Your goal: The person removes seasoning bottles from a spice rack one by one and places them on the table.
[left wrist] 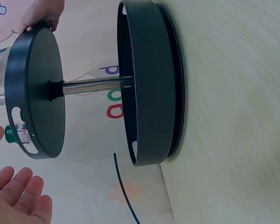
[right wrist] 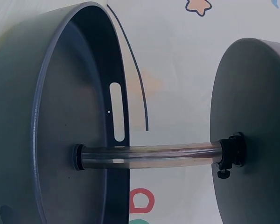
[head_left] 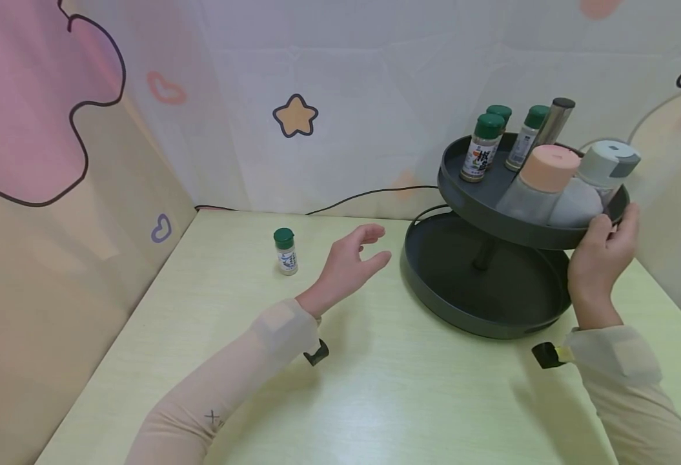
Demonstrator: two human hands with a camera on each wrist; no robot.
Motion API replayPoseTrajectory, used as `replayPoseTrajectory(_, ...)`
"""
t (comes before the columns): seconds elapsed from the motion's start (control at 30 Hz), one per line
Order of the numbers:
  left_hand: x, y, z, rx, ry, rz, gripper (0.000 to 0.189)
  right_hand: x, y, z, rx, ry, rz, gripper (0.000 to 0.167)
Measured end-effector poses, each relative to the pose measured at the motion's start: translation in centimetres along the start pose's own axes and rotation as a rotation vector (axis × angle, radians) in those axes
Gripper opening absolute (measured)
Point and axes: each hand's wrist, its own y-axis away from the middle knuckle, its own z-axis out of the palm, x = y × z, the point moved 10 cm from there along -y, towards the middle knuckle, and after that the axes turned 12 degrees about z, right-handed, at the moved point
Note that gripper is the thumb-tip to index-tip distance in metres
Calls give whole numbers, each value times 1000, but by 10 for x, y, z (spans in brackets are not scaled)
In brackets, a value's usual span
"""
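The two-tier rack stands upright on the bench, toward two o'clock in the head view. Its long axis is the steel post, vertical and square to both trays, though it lies sideways in the wrist views; its dark top rises past the upper tray. The lower tray rests at the foot.

The right hand grips the upper tray's rim at four o'clock, thumb inside and fingers curled beyond, pointing to one o'clock. The left hand is at the rack's nine o'clock, near but apart, fingers aimed at two o'clock; its grip is well parted, with nothing between thumb and fingers.

On the upper tray, caps up, are a green-capped shaker at ten o'clock, two more toward twelve, a peach-capped container at five and a pale-capped container at three. Another shaker stands upright on the bench at the left hand's nine o'clock.

The shaker labels are white with Chinese characters, too small to read surely. On the backdrop, the left wrist view shows purple, green and red letters turned sideways. The left sleeve bears an X-like mark.
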Motion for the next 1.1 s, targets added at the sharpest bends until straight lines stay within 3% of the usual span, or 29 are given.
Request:
replayPoseTrajectory(0.63,23,-14,14,-14,27,54,40,5,0,1,-7,79,5,46)
replayPoseTrajectory(0.73,26,-15,18,-21,38,57,41,6,-4,0,5,84,1,42)
replayPoseTrajectory(0.93,30,-16,24,-27,61,52,41,9,-14,-6,39,77,55,17)
replayPoseTrajectory(1.1,32,-18,27,-29,63,50,42,10,-24,-12,63,36,107,22)
